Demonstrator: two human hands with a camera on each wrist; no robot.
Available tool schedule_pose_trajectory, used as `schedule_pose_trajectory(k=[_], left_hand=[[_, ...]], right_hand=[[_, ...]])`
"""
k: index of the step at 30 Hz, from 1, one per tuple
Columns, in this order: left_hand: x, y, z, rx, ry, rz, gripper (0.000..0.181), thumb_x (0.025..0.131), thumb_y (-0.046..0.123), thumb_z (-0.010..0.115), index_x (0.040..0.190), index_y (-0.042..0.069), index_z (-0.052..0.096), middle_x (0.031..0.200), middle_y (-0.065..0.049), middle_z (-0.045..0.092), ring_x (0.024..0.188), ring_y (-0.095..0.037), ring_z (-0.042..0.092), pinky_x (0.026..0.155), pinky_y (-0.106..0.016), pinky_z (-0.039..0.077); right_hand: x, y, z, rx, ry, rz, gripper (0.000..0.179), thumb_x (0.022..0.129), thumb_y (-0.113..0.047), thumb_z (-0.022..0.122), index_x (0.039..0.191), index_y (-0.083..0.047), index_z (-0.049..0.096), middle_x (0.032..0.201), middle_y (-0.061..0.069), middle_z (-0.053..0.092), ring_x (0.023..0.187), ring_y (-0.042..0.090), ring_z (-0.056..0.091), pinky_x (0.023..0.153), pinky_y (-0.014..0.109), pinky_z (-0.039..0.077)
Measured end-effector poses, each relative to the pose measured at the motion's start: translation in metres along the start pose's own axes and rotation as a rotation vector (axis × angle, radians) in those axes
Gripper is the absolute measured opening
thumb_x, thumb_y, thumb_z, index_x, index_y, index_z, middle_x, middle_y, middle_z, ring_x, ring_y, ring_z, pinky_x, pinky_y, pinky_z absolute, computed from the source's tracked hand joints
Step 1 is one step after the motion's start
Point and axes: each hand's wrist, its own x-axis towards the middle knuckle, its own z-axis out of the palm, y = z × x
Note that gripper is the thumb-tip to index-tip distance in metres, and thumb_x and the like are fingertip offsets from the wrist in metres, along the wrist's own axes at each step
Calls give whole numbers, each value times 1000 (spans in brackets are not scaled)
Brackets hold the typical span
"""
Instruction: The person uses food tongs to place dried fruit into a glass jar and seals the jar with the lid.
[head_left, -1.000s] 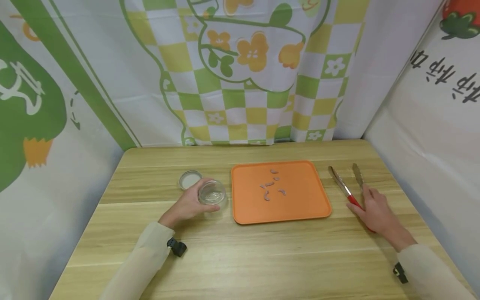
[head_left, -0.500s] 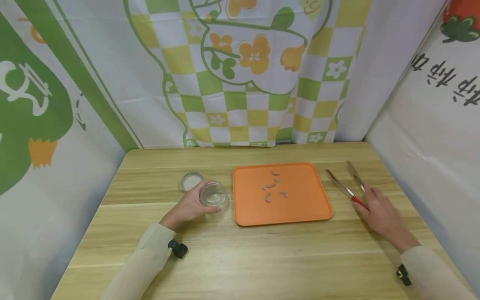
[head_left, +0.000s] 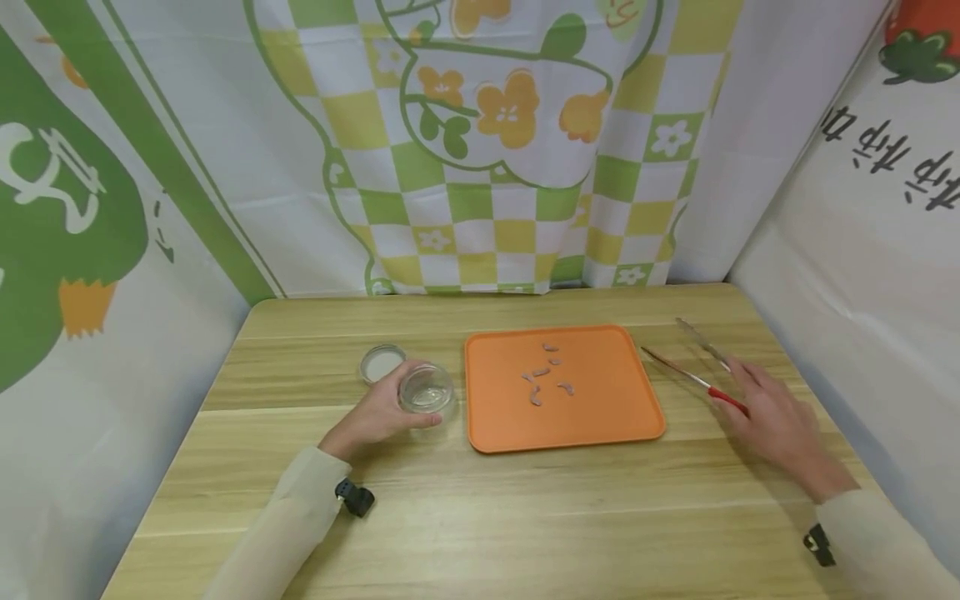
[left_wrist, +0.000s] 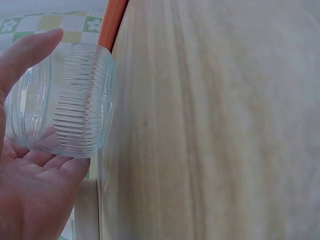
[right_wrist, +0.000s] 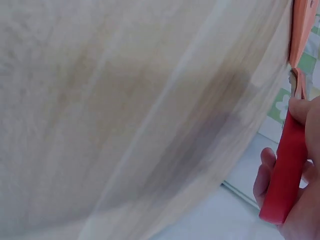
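My left hand [head_left: 375, 419] holds a clear glass jar [head_left: 426, 389], thumb on the near side and fingers behind. Ridges ring the jar's wall in the left wrist view, and nothing shows inside it. A round lid [head_left: 382, 364] lies just behind that hand. To the right of the orange tray [head_left: 495, 431], my right hand [head_left: 776, 429] grips a pair of tongs [head_left: 729, 402] by its red handles. The metal arms stand spread apart, one tip close to the tray's right edge. Several small greyish curved pieces [head_left: 566, 388] lie scattered on the tray.
A wooden table [head_left: 480, 517] bears everything. Printed curtains [head_left: 480, 208] rise along its back edge, with more white cloth [head_left: 862, 275] at both sides.
The tongs have swung so their tips moved left, nearer the tray. My right hand has shifted slightly to the right. The left hand and jar have stayed in place.
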Motion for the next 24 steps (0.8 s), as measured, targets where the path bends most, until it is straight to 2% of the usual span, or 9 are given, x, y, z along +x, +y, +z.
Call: schedule_pose_trajectory(k=[10, 12, 18, 24], left_hand=[[0, -2, -1, 4, 2, 4, 87, 81, 32, 94, 153, 17, 48, 150, -16, 57, 140, -38, 54, 118, -63, 41], [0, -1, -1, 2, 1, 3, 87, 81, 32, 94, 153, 17, 48, 150, -15, 57, 140, -38, 54, 118, -62, 41], [-1, 0, 0, 7, -1, -2, 87, 80, 33, 94, 153, 19, 48, 150, -14, 57, 139, -37, 55, 118, -60, 42], [0, 1, -1, 13, 0, -4, 87, 80, 33, 94, 153, 19, 48, 150, -13, 57, 139, -36, 55, 117, -59, 43]], right_hand=[[9, -12, -9, -58, 47, -108, 71, 92, -27, 81, 152, -4, 51, 139, 27, 61, 116, 50, 65, 79, 67, 57], [10, -15, -10, -66, 54, -131, 72, 90, -26, 83, 152, -4, 51, 139, 27, 61, 114, 49, 67, 76, 65, 58], [10, -21, -15, -97, 87, -194, 75, 86, -24, 86, 151, -5, 53, 138, 22, 64, 104, 45, 72, 50, 47, 53], [14, -27, -17, -119, 145, -284, 78, 81, -23, 88, 149, -6, 55, 133, 21, 66, 99, 41, 73, 47, 45, 51]])
